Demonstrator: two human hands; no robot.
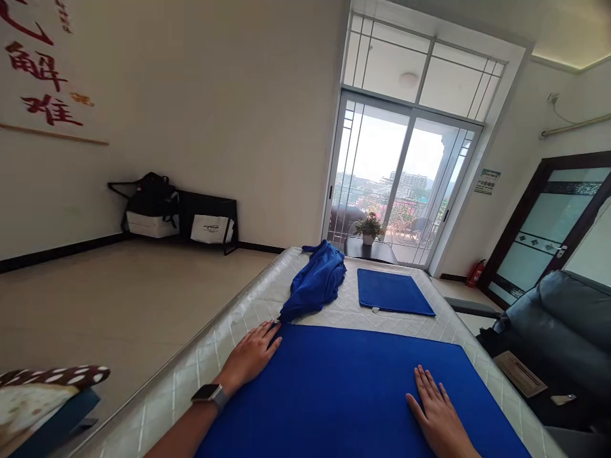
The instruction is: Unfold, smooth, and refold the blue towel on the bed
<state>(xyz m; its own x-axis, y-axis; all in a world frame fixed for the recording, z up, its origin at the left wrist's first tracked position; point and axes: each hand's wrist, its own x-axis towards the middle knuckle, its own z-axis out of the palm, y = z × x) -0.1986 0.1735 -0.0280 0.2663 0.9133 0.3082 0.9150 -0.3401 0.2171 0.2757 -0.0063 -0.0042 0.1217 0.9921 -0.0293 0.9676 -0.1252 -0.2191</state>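
A large blue cloth (348,388) lies spread flat on a white quilted mattress (229,337). My left hand (252,353) rests on its left edge near the far corner, fingers stretched out. On the cloth's right side my right hand (434,407) lies flat with the fingers apart. Neither hand grips anything. Just beyond my left hand is a crumpled blue cloth (319,280), its near end by the flat cloth's corner. Farther back on the right sits a neatly folded blue cloth (394,292) with a small white tag at its near edge.
A dark armchair (563,331) stands right of the mattress. Beyond the far end is a small black table (386,253) with a potted plant (369,229). At left are a spotted cushion (57,376) and, by the wall, a black rack (207,202) with bags.
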